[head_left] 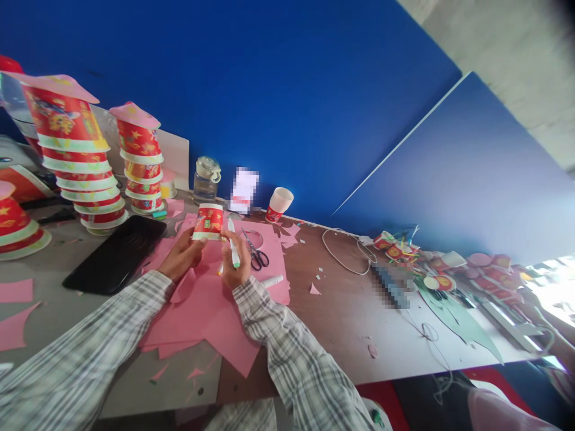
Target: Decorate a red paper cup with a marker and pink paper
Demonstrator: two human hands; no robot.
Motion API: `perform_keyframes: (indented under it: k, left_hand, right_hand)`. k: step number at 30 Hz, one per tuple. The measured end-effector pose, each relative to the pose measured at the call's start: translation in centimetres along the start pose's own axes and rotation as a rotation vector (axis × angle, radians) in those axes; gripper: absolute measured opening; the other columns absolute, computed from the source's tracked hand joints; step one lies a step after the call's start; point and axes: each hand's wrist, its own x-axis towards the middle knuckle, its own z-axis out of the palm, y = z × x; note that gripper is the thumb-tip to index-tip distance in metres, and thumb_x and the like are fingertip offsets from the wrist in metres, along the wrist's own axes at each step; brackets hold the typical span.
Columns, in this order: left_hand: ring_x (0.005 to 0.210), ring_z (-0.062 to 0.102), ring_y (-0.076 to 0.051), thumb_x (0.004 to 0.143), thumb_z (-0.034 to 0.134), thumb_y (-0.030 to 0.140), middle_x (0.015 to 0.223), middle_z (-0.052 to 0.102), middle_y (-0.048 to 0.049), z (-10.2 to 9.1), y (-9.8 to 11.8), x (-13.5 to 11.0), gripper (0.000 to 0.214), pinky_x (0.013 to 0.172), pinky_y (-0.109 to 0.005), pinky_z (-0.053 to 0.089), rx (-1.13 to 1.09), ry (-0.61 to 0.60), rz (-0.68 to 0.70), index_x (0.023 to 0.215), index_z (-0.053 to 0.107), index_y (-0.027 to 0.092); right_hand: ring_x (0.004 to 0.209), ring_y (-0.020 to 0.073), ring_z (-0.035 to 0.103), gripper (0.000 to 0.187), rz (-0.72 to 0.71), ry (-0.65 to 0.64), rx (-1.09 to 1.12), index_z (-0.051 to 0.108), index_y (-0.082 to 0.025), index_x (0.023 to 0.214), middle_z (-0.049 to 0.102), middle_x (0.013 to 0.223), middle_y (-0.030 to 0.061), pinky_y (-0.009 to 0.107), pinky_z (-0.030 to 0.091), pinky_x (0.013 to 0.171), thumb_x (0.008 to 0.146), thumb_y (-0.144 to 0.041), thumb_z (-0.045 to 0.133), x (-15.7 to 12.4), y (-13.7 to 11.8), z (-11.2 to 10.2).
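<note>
My left hand (183, 256) is closed on the lower left side of a red paper cup (209, 221) with gold stars and pale bands at top and bottom. In my right hand (238, 269) is a white marker (232, 239) with a green end, slanting upward close to the cup's right side. Both hands are above pink paper sheets (206, 311). Dark-handled scissors (257, 256) lie just right of my right hand, and another white marker (272, 281) rests on the paper below them.
Stacked red cup towers with pink tops (96, 158) (142, 157) stand at left, beside a black phone (114, 254). Behind are a glass jar (206, 179), a lit screen (244, 190) and another cup (281, 200). Right: white cable (341, 263), craft scraps, a person's arm (545, 317).
</note>
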Motion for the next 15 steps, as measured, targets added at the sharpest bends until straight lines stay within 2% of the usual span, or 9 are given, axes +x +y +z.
perform_keyframes:
  k: [3, 5, 11, 15]
  left_hand:
    - [0.028, 0.027, -0.007, 0.066, 0.045, 0.046, 0.048, 0.036, 0.0066, 0.0, 0.3, 0.0, 0.047, 0.030, -0.025, 0.015, -0.073, 0.007, -0.073, 0.102, 0.044, 0.015]
    - [0.028, 0.028, -0.007, 0.064, 0.048, 0.045, 0.048, 0.036, 0.0072, 0.0, 0.4, 0.1, 0.048, 0.030, -0.024, 0.016, -0.084, 0.012, -0.092, 0.101, 0.043, 0.015]
    - [0.029, 0.028, -0.009, 0.062, 0.053, 0.043, 0.039, 0.033, 0.0086, -0.2, 0.4, 0.1, 0.039, 0.030, -0.023, 0.021, 0.003, -0.055, -0.042, 0.087, 0.047, 0.013]
    - [0.033, 0.033, -0.011, 0.063, 0.053, 0.042, 0.040, 0.038, 0.0057, -0.6, 0.4, 0.2, 0.039, 0.032, -0.024, 0.026, 0.134, -0.008, 0.020, 0.087, 0.053, 0.011]
  right_hand:
    - [0.111, 0.0179, 0.059, 0.031, -0.041, 0.018, 0.052, 0.044, -0.016, 0.120, 0.060, 0.114, 0.0118, 0.032, 0.048, 0.097, 0.092, -0.028, 0.035, 0.1, 0.0, -0.1]
    - [0.112, 0.0183, 0.059, 0.032, -0.043, 0.013, 0.064, 0.045, -0.016, 0.120, 0.060, 0.114, 0.0119, 0.032, 0.048, 0.097, 0.092, -0.028, 0.035, 0.1, 0.1, -0.1]
    - [0.109, 0.0208, 0.061, 0.032, -0.019, 0.064, 0.125, 0.048, -0.019, 0.120, 0.061, 0.113, 0.0109, 0.037, 0.049, 0.097, 0.092, -0.031, 0.039, 0.2, -0.3, -0.2]
    - [0.110, 0.0228, 0.060, 0.036, -0.048, 0.162, 0.148, 0.050, -0.019, 0.119, 0.061, 0.111, 0.0121, 0.039, 0.049, 0.096, 0.092, -0.039, 0.037, 0.4, -1.1, -0.6]
